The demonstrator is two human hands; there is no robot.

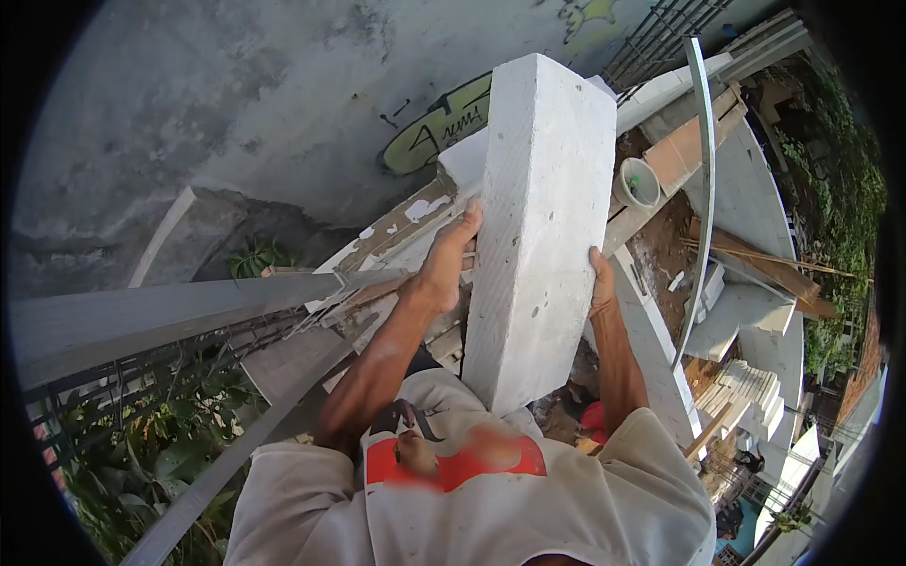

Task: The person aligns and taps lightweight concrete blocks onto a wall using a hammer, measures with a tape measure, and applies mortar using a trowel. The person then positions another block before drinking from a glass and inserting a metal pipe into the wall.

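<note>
A long white lightweight concrete block (562, 226) is held up in front of my chest, its long side pointing away from me and slightly tilted. My left hand (448, 255) grips its left face, the thumb pressed along the side and the other fingers partly hidden. On the opposite side my right hand (601, 281) holds the right edge, with most of its fingers out of sight behind the block. The block's surface shows small pits and chips. Its near end comes close to my shirt (566, 491).
Grey metal bars (189, 316) cross at the left, above green plants (179, 434). A painted grey wall (283, 113) rises ahead. To the right are a bucket (640, 183) on a plank, an upright metal strip (705, 160), white block walls (750, 189) and stacked blocks (741, 396) below.
</note>
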